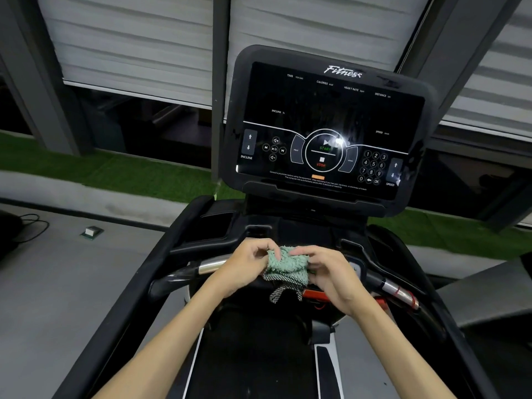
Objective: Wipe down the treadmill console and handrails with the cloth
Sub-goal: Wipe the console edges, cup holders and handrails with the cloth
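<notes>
A small green fluffy cloth (286,264) with a grey mesh backing is bunched between both hands, above the middle of the treadmill's front crossbar. My left hand (244,263) pinches its left edge and my right hand (331,272) grips its right side. The black console (325,128) stands tilted beyond the hands, its dark glossy panel showing START, STOP, INCLINE and SPEED markings. A silver-and-black left handrail (201,267) and right handrail (397,292) stick out to either side below the hands. Neither hand touches the console.
The black treadmill belt (253,355) runs beneath my forearms. Long black side arms (138,283) flank it. A red safety clip (315,295) and cord hang under the cloth. Grey floor, a small box (92,231) and cables lie to the left; green turf and shutters are behind.
</notes>
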Demonstrator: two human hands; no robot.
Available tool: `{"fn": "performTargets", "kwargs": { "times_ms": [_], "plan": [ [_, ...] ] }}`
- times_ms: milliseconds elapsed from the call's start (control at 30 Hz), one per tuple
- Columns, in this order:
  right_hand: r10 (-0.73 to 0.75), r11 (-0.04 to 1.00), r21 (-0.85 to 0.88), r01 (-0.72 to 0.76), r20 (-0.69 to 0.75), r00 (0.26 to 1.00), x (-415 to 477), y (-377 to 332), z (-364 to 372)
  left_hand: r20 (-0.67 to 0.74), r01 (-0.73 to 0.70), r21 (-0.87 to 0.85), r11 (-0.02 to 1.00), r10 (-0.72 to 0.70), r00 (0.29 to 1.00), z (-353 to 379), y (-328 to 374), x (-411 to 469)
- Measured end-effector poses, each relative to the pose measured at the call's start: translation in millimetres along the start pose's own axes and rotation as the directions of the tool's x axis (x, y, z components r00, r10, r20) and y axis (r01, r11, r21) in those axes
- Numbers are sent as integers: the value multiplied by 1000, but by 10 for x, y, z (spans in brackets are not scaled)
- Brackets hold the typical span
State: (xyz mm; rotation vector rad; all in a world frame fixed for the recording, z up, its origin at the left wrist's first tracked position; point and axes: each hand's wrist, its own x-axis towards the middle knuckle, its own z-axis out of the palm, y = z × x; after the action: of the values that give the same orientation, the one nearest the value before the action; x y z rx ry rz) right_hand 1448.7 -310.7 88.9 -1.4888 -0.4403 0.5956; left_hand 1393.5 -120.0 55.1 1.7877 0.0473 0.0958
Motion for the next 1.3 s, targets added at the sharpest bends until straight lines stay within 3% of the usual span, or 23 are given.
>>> {"fn": "performTargets", "kwargs": {
  "times_ms": [67, 167, 267, 333, 433, 567, 800, 967, 1133, 1300],
  "plan": [
    [-14, 1000, -23, 13, -17, 1000, -11, 30, 17, 30, 44, -69, 997, -42, 999, 6, 26, -17],
    [-140, 958, -265, 112, -89, 986, -5, 89, 34, 23, 86, -155, 984, -84, 996, 15, 36, -38],
    [-294, 864, -484, 140, -257, 921, 21, 98, 23, -200, -23, 183, 983, 60, 978, 3, -146, -51],
    [-480, 697, -704, 141, -310, 821, 48, 99, 30, -173, 1, 479, 878, 93, 980, 35, -283, -59],
    [-711, 323, -923, 207, -93, 697, 132, 262, 96, -51, 18, 784, 621, 34, 998, 191, -461, -41],
    [-661, 147, -963, 227, 75, 747, 122, 626, 176, -81, 24, 879, 476, 100, 992, 281, -569, -50],
    [-560, -9, -959, 282, 239, 794, 166, 688, 242, -18, -71, 889, 452, 189, 982, 233, -681, -44],
    [-528, 43, -959, 281, 217, 821, 203, 721, 204, -10, -80, 887, 454, 193, 981, 215, -711, -29],
    [-430, -41, -915, 402, 379, 819, -183, 870, 202, -17, -76, 899, 431, 208, 978, 228, -741, -21],
    [-478, 4, -968, 251, 219, 851, 182, 640, 203, -23, -75, 892, 447, 211, 977, 245, -704, -31]
  ]
}}
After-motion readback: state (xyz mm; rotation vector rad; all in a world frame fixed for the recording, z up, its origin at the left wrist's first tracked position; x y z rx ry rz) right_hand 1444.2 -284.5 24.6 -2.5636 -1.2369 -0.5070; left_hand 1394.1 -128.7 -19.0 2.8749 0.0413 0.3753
